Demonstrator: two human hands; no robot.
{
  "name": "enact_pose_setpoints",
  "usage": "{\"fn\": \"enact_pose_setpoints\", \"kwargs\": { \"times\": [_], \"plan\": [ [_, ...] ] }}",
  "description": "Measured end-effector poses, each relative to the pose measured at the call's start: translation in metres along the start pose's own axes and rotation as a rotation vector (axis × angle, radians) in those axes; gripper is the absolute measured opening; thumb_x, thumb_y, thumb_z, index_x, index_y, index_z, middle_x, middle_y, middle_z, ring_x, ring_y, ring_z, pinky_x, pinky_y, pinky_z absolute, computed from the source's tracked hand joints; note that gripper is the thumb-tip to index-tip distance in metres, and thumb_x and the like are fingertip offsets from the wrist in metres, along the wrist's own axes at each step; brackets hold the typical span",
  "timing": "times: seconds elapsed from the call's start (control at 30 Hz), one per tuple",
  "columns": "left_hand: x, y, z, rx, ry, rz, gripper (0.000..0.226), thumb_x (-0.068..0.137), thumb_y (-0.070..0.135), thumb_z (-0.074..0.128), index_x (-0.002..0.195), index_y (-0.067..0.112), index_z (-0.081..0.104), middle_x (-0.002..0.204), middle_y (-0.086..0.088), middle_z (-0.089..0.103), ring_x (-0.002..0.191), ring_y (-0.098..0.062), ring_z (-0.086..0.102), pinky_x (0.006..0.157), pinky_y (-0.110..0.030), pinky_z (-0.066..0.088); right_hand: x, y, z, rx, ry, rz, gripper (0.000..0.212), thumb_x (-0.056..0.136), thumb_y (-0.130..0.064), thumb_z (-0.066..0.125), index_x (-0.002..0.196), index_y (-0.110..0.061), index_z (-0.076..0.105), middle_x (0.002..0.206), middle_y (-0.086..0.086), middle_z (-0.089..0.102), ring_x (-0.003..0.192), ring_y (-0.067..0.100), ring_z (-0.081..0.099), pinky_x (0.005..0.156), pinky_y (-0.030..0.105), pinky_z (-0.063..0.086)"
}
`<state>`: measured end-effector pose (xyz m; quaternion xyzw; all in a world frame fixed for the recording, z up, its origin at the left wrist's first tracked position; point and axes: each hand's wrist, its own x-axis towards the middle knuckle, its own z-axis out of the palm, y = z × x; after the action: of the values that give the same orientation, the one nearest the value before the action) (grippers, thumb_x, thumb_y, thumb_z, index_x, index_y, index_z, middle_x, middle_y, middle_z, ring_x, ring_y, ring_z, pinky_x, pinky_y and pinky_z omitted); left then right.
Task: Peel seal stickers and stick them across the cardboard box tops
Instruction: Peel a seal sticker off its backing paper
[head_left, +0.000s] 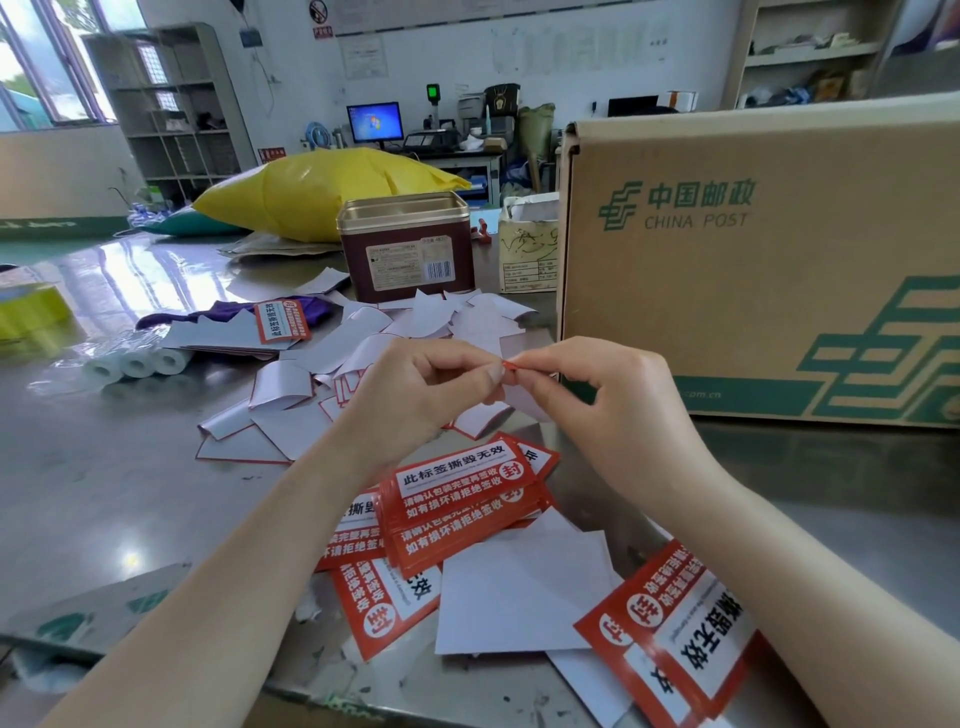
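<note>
left hand (431, 384) and right hand (597, 400) raised above table (104, 493), fingertips of both pinched shut on corner of one seal sticker (511, 365), splitting red face from white backing. risk: tearing or curling at the corner if pulled too sharply; adhesive folding onto itself or catching a finger. risk: dropping onto loose backing sheets (426, 317) and sticking there. cardboard box (753, 270) upright just right of the hands, top edge well above them; lifting needed to reach it. sticker stack (462, 488) directly below the wrists. tin (408, 244) behind the litter. open room only leftward over bare table; near table edge close to forearms.
</note>
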<state>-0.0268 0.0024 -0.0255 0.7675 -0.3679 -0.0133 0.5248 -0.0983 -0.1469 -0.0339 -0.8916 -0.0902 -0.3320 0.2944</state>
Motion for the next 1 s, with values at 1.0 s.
{"fn": "enact_pose_setpoints", "kwargs": {
  "times": [1.0],
  "plan": [
    [0.0017, -0.0050, 0.0055, 0.165, -0.012, 0.174, 0.020, 0.087, 0.009, 0.061, 0.089, 0.026, 0.072, 0.074, 0.011, 0.067, 0.077, -0.011, 0.058, 0.065, -0.017, 0.047, 0.0022, -0.0004, -0.0030, 0.114, -0.058, 0.203, 0.016, 0.084, -0.025, 0.063, 0.094, -0.020, 0.073, 0.075, -0.015, 0.062, 0.067, -0.003, 0.057, 0.063, 0.007, 0.045]
  ]
}}
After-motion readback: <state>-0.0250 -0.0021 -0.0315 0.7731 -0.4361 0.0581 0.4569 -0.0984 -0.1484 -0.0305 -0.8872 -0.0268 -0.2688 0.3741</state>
